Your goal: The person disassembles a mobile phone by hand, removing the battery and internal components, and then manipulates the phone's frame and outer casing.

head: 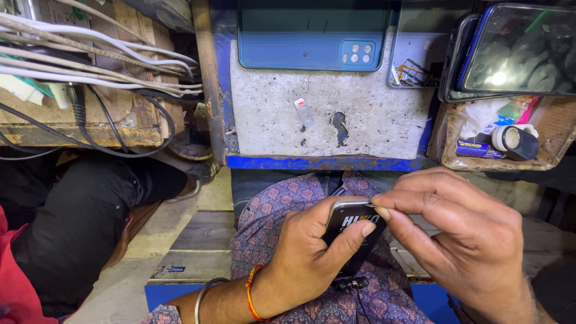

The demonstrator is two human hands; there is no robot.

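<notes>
My left hand (306,252) grips a black smartphone (354,231) with rounded corners, held over my lap in front of my patterned purple shirt. My right hand (456,234) pinches the phone's top edge between thumb and forefinger. On my left wrist sit an orange thread band and a metal bangle. A small black clip-on microphone (353,282) hangs on my shirt just below the phone.
A worn grey work mat (270,120) on a blue bench carries a small card tray (303,111), a blue phone back (312,45) and several phones (510,51) at right. A box (540,144) holds packets and a cylinder. White and black cables (90,54) cross the left. Another person's dark-trousered leg (78,222) is at left.
</notes>
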